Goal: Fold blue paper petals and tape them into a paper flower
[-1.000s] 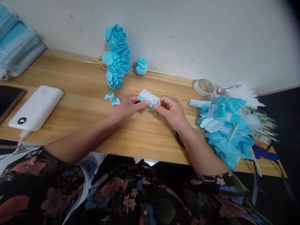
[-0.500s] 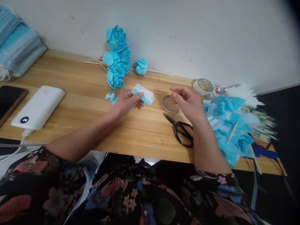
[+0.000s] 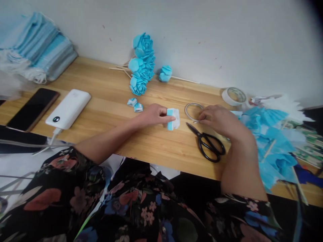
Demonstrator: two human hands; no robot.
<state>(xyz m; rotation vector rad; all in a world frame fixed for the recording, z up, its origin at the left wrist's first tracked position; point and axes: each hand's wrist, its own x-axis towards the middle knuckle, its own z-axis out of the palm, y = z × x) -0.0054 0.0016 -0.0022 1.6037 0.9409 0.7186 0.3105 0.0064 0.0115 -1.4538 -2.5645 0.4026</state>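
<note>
My left hand (image 3: 158,116) pinches a small folded piece of blue and white fabric (image 3: 173,119) between thumb and fingers, above the middle of the table. At the right, my right hand (image 3: 219,118) has its fingertips closed on the near right edge of a thin wire ring (image 3: 191,111), which looks like a coil of wire. Just below that hand lies a pair of black scissors (image 3: 208,143), blades toward the left. Two small folded blue and white pieces (image 3: 135,105) rest on the table left of my left hand.
Several blue fabric roses (image 3: 141,65) on sticks lean by the wall, with a smaller blue flower (image 3: 165,73) beside them. A tape roll (image 3: 234,96) and a heap of blue fabric pieces (image 3: 274,134) lie right. Left are a power bank (image 3: 69,108), phone (image 3: 32,109) and stacked masks (image 3: 47,47).
My right hand has lowered onto the wire ring and touches its edge. My left hand still holds the folded piece, now turned more upright. The camera view has shifted left.
</note>
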